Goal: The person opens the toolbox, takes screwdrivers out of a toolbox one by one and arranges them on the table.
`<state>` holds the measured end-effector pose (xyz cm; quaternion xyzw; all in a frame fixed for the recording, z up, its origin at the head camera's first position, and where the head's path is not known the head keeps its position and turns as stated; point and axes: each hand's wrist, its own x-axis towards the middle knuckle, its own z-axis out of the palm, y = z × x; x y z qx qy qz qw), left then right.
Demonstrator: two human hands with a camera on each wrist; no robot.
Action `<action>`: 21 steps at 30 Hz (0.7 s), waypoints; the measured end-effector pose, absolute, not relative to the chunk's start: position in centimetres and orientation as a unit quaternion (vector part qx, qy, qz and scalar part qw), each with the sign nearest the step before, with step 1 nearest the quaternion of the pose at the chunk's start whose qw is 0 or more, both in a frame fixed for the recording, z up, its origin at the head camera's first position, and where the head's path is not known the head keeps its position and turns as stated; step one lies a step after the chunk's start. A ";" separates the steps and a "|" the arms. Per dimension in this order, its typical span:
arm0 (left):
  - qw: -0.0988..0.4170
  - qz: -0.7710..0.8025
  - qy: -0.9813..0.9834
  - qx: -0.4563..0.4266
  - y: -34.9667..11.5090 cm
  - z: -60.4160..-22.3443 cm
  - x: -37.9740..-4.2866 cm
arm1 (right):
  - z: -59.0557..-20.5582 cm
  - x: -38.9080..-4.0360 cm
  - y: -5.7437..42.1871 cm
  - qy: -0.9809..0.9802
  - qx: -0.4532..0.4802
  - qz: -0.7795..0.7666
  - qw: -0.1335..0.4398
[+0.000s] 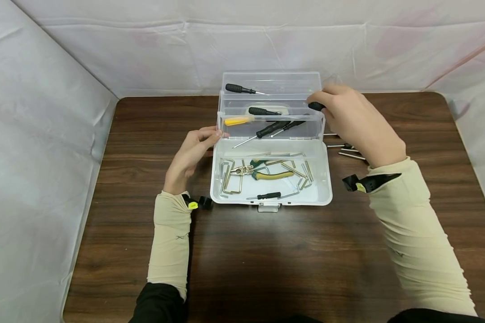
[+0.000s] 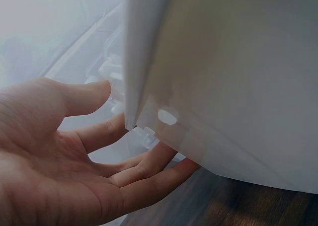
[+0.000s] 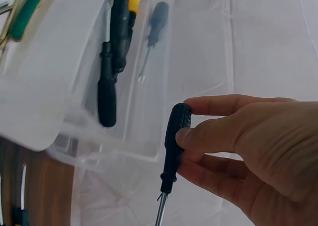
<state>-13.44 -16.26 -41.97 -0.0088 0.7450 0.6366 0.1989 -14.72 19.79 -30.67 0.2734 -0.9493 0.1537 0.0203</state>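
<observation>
My right hand (image 1: 353,119) pinches a black-handled screwdriver (image 3: 175,141) between thumb and fingers, beside the raised trays at the toolbox's right end. Its metal shaft points downward in the right wrist view. At the toolbox's left side, my left hand (image 1: 191,152) has its fingers extended against the hinge area, partly hidden behind the wall in the left wrist view. The white toolbox (image 1: 325,195) stands unfolded, with clear tiered trays (image 1: 271,77) at its back. In the trays lie several black screwdrivers (image 1: 239,89) and a yellow handle (image 1: 237,121).
The box's bottom holds green-and-yellow pliers (image 1: 272,176), several hex keys (image 1: 228,179) and a small black screwdriver (image 1: 268,196). Several metal shafts (image 1: 351,155) lie on the brown wooden table (image 1: 266,264) right of the box. White sheeting (image 1: 242,49) hangs behind the table.
</observation>
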 end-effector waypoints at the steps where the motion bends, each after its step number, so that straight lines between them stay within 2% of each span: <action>1: 0.199 0.637 0.745 -0.009 -16.3 -42.0 -13.4 | -30.8 -14.6 20.0 -0.950 0.271 0.154 0.020; 21: 0.193 0.638 0.746 -0.012 -16.2 -42.1 -13.5 | -31.9 -13.1 23.8 -0.958 0.239 0.154 0.028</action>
